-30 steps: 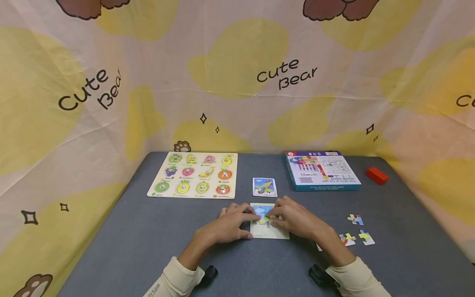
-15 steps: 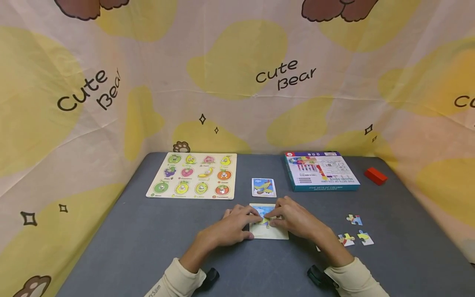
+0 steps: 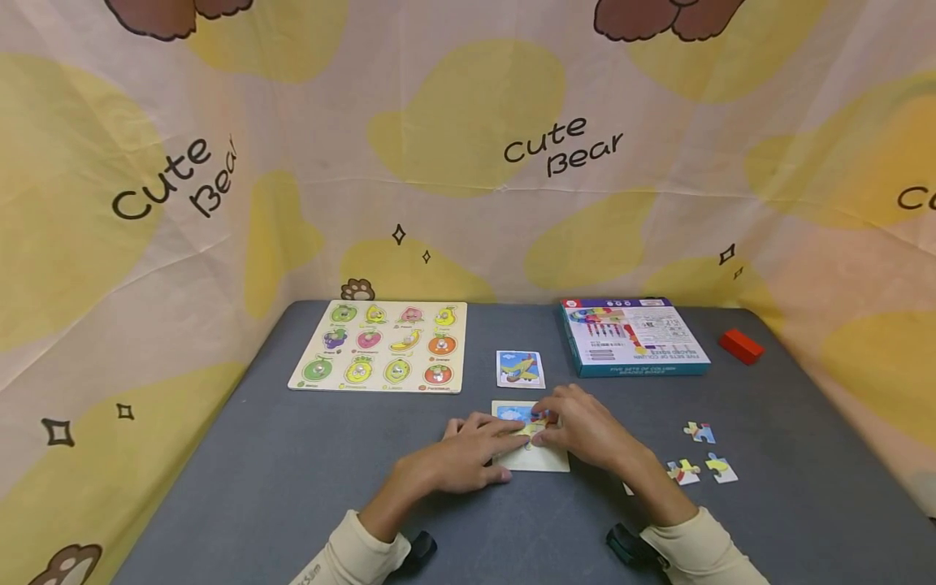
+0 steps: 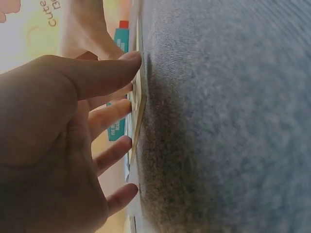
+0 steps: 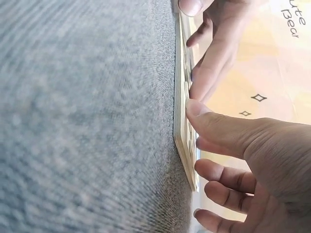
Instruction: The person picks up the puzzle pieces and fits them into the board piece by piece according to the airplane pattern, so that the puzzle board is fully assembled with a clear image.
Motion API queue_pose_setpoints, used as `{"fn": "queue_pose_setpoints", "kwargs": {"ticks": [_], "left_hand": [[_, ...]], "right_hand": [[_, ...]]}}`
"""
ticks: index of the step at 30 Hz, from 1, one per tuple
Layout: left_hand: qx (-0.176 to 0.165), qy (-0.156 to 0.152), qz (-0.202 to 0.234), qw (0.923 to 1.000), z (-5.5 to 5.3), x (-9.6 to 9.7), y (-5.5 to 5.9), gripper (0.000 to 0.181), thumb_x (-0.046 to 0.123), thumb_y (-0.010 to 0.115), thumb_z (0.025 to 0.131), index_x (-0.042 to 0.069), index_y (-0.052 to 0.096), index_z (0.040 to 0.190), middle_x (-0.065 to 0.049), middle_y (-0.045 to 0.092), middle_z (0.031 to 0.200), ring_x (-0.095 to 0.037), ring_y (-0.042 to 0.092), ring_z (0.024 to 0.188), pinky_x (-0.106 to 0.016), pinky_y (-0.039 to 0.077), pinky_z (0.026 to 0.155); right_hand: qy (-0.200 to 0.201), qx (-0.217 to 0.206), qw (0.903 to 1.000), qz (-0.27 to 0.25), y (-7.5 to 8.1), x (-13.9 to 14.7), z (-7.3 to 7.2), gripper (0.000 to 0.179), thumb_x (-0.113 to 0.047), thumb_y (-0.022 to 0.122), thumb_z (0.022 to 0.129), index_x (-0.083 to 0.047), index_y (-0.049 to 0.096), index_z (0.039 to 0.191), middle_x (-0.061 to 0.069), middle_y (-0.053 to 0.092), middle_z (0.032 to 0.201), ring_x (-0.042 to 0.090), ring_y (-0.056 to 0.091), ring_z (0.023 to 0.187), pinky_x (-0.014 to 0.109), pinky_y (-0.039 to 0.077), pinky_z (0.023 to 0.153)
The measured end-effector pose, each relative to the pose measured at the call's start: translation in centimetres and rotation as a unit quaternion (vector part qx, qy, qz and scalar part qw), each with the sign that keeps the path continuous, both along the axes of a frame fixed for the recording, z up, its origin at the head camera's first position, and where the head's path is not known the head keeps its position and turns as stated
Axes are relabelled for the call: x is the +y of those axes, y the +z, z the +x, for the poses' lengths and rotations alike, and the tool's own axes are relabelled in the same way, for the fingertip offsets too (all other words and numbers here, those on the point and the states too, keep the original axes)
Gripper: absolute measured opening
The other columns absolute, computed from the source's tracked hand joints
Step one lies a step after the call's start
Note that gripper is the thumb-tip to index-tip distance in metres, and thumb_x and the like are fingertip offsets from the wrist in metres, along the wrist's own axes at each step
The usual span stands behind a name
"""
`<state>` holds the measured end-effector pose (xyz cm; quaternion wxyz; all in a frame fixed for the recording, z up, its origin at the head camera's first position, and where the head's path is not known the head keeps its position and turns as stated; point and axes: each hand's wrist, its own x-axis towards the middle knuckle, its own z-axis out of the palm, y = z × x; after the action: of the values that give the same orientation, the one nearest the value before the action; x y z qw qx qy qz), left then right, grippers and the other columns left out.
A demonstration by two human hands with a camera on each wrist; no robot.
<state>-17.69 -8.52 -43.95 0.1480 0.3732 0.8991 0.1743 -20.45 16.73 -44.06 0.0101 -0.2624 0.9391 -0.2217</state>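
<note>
A small pale puzzle board (image 3: 543, 461) lies between my hands, with joined jigsaw pieces (image 3: 512, 413) of blue sky and yellow on its upper part. My left hand (image 3: 464, 459) rests fairly straight fingers on the board's left side, fingertips on the pieces; its thumb is at the lower left corner. At the right side of the picture, my right hand (image 3: 588, 426) pinches a puzzle piece between thumb and index finger, largely hidden by the fingers. In the right wrist view its thumb (image 5: 199, 108) touches the edge of the pieces. Beyond the board lies a yellow airplane picture card (image 3: 520, 370).
Several loose puzzle pieces (image 3: 721, 468) lie to the right, one partly behind my right forearm. A fruit board (image 3: 376, 345) stands back left. A flat teal-sided box (image 3: 636, 337) and a red block (image 3: 742, 346) are back right. A printed cloth (image 3: 468, 162) hangs behind the table.
My left hand has shifted right and slightly nearer, its fingers reaching farther over the pieces. My right index finger has moved up and right, uncovering more of the picture. The loose pieces stay put.
</note>
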Motion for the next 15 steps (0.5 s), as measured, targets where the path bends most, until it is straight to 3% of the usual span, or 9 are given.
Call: {"fn": "queue_pose_setpoints", "kwargs": {"ticks": [7, 15], "left_hand": [[0.015, 0.002, -0.054, 0.9985, 0.4, 0.3, 0.7, 0.059, 0.042, 0.057, 0.109, 0.037, 0.038, 0.165, 0.014, 0.030, 0.173, -0.021, 0.032, 0.153, -0.053, 0.033, 0.110], [0.016, 0.001, -0.058, 0.9982, 0.1, 0.1, 0.4, 0.061, 0.044, 0.058, 0.109, 0.038, 0.037, 0.165, 0.016, 0.027, 0.173, -0.020, 0.030, 0.154, -0.051, 0.032, 0.109]], "right_hand": [[-0.007, -0.025, 0.9997, -0.003, 0.1, 0.4, 0.0, 0.031, -0.032, 0.086, 0.090, -0.015, 0.080, 0.116, -0.004, 0.062, 0.094, 0.012, 0.053, 0.089, 0.035, 0.046, 0.076], [-0.017, -0.047, 0.9987, -0.002, 0.7, 1.6, 0.0, 0.030, -0.030, 0.083, 0.094, -0.015, 0.079, 0.119, -0.005, 0.063, 0.100, 0.015, 0.055, 0.094, 0.039, 0.049, 0.081]]}}
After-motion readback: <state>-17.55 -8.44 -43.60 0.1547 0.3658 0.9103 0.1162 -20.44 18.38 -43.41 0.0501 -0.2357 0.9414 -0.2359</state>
